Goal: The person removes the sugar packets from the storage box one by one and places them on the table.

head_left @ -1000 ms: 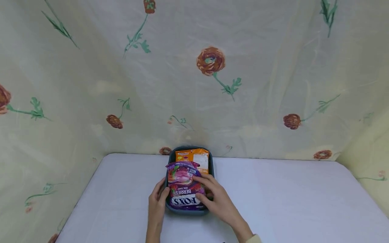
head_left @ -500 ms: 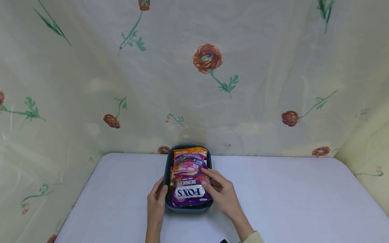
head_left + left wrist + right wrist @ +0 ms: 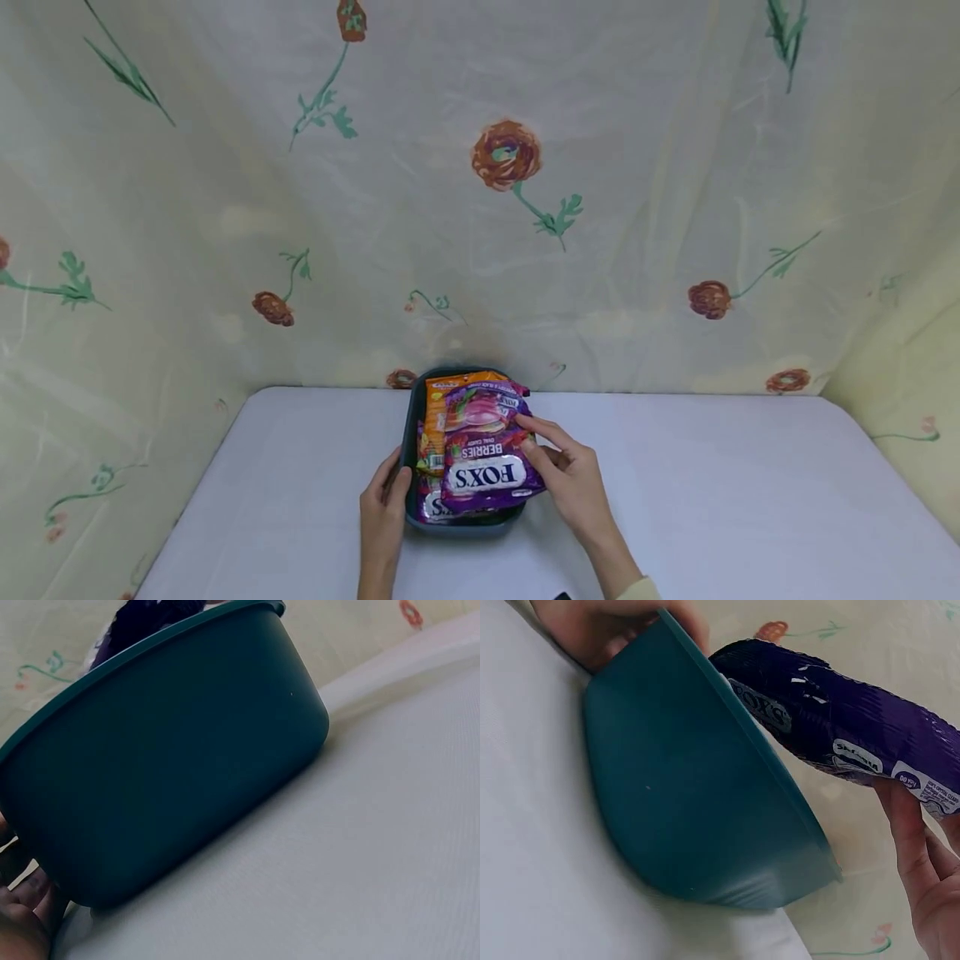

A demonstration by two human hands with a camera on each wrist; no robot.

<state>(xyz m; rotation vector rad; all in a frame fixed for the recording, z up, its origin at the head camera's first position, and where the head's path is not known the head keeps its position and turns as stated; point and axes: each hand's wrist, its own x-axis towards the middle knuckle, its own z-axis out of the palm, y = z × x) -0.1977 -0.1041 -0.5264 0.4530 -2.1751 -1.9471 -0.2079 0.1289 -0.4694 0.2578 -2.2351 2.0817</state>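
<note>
A blue-green plastic tub (image 3: 461,530) stands on the table, holding several candy bags. My left hand (image 3: 382,508) grips its left side, thumb at the rim; in the right wrist view this hand (image 3: 619,634) shows behind the tub. My right hand (image 3: 576,483) pinches the right edge of a purple FOX'S berries candy bag (image 3: 483,450). That bag is raised and tilted, partly past the tub's right rim, as the right wrist view of the purple bag (image 3: 855,712) confirms. Beneath it lie an orange candy bag (image 3: 434,417) and another purple FOX'S bag (image 3: 431,503), both partly covered.
The white-covered table (image 3: 712,500) extends to both sides of the tub. A floral curtain (image 3: 600,317) hangs right behind the table's back edge. In the left wrist view the tub's outer wall (image 3: 165,750) fills much of the picture.
My right hand has lifted the purple berries bag and shifted it to the right, baring the orange bag and a second purple one. My left hand stays at the tub's left side.
</note>
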